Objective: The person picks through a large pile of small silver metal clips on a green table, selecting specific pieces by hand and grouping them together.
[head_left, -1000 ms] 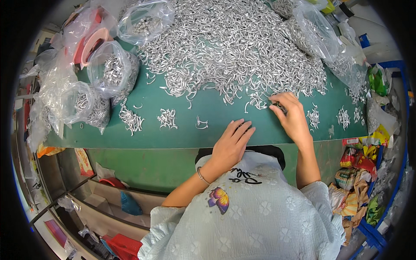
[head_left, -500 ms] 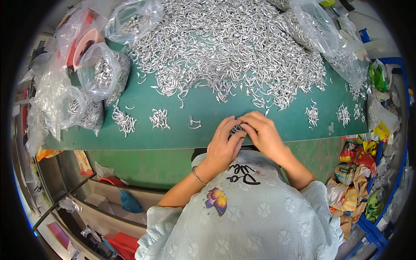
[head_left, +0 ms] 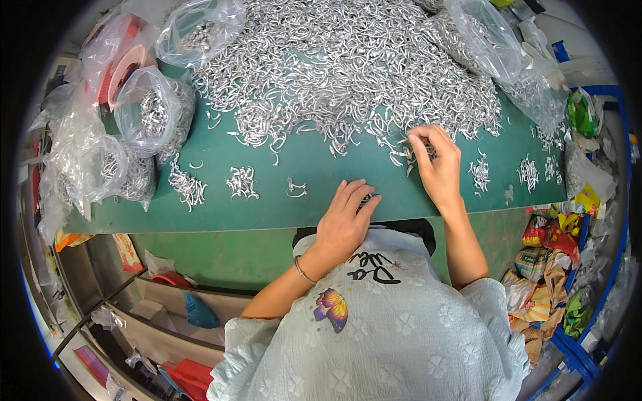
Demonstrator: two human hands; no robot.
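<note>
Where pieces (head_left: 368, 87) scatter, hand (head_left: 438, 164) (right) reaches.

- The right hand (head_left: 441, 164) has parted from the left hand (head_left: 342, 224), which it met half a second ago; it is now farther to the right, over the near edge of the heap of curved metal pieces (head_left: 348, 73), much as it was one second ago.
- Its thumb and forefinger now come close together beside loose pieces; whether they grip one cannot be told.
- The right forearm (head_left: 466, 247) runs more nearly straight toward the far side, instead of slanting left.
- Green counter (head_left: 396, 199) shows between the hands again.
- The left hand's fingers (head_left: 349, 192) are straighter than half a second ago, pointing far, rather than curled against the other hand.
</note>
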